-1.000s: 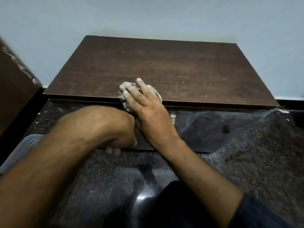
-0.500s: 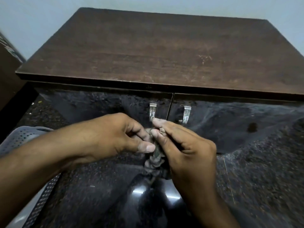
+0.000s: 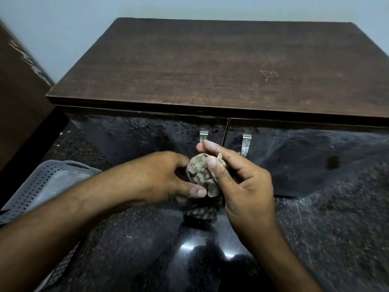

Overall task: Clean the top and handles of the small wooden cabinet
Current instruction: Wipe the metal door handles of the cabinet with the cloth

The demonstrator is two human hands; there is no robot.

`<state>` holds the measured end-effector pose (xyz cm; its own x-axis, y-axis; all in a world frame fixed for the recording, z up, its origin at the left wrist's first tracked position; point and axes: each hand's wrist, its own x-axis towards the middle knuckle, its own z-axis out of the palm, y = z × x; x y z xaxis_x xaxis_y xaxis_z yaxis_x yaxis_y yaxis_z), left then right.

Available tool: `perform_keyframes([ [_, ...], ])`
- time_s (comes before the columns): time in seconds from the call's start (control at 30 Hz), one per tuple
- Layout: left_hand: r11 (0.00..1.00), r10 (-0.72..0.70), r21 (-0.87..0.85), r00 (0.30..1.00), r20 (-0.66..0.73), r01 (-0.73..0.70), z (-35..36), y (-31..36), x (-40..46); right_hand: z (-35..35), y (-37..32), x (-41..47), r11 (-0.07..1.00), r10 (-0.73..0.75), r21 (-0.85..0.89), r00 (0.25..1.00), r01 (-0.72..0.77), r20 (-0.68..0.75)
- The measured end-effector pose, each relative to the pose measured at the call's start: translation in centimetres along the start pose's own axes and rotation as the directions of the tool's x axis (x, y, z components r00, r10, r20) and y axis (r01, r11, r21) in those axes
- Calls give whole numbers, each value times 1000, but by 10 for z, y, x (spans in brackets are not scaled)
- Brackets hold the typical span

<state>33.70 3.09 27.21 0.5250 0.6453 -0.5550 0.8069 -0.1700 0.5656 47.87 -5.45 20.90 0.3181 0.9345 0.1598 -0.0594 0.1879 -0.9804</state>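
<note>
Both hands, left hand and right hand, now grip the bunched cloth just below the cabinet top, having left that surface (wiping there appears finished). Handles probably come next; the left one is partly hidden.

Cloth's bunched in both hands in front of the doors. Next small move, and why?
Probably bring the cloth up to the left handle, just above the right hand. Both hands, left hand too, grip the cloth off the cabinet, and neither handle is being wiped.
</note>
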Motion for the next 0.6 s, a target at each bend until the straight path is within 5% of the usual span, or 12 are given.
perform_keyframes([
  [0.1, 995, -51, 80, 999, 6, 51, -9, 6, 2, -8, 3, 2, 992, -57, -113, 998, 57, 8],
  [0.2, 988, -93, 121, 995, -46, 98, -20, 12, 7, -22, 6, 7, 989, 136, -76, 987, -130, 84],
  [0.3, 989, -89, 121, 995, 44, 83, -25, 13, 11, -33, 10, 7, 883, 449, -4, 842, -470, 298],
  [0.4, 992, -80, 97, 996, 49, 75, -20, 14, 16, -41, 15, 6, 833, 542, -134, 743, -537, 394],
  [0.6, 973, -8, 214, 944, -331, 83, -21, 20, 19, -32, 8, 14, 920, 375, -27, 860, -391, 346],
])
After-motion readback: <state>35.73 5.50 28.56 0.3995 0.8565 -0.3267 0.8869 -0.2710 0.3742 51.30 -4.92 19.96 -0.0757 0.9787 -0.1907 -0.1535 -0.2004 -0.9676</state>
